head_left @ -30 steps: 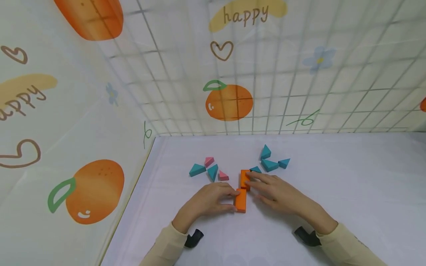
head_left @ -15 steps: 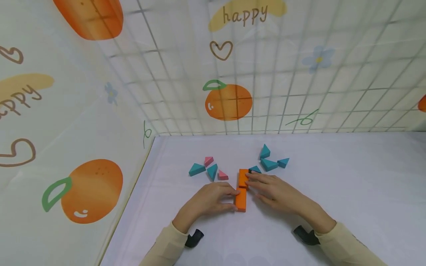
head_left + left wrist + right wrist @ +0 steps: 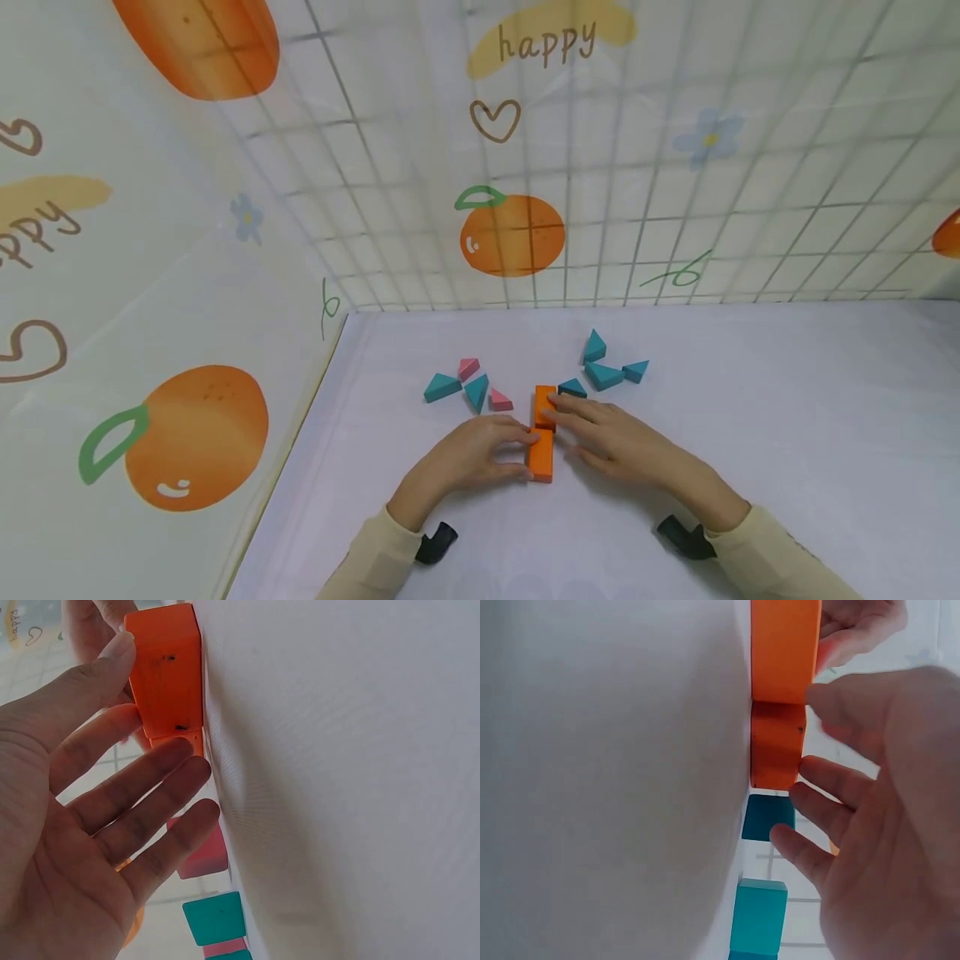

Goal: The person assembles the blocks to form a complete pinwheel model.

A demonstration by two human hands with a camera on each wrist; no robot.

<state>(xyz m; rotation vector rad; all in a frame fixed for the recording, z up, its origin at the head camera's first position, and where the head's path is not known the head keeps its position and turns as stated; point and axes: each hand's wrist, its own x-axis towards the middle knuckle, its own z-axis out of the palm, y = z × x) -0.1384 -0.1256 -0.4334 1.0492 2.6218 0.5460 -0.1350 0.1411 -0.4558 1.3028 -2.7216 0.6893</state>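
Two orange rectangular blocks lie end to end on the white table in the head view: a near block [image 3: 541, 457] and a far block [image 3: 545, 407]. My left hand [image 3: 471, 450] touches the near block's left side with thumb and index fingertips; its other fingers extend loosely, as the left wrist view shows. From the right, my right hand [image 3: 622, 437] rests fingertips against the far block, fingers fairly straight. In the right wrist view its thumb is close to where the blocks meet; contact there is unclear. Beyond its fingertips sits a dark teal triangular block [image 3: 572, 387].
Back left, teal triangular blocks [image 3: 442, 387] lie among pink triangular blocks [image 3: 501, 401]. Several more teal triangular blocks [image 3: 603, 376] are at back right. A printed cloth wall [image 3: 405, 208] borders the table behind and on the left.
Both orange blocks and both hands keep nearly the same positions. The right hand, with the far block, has shifted very slightly left; the head view itself has also moved a little.
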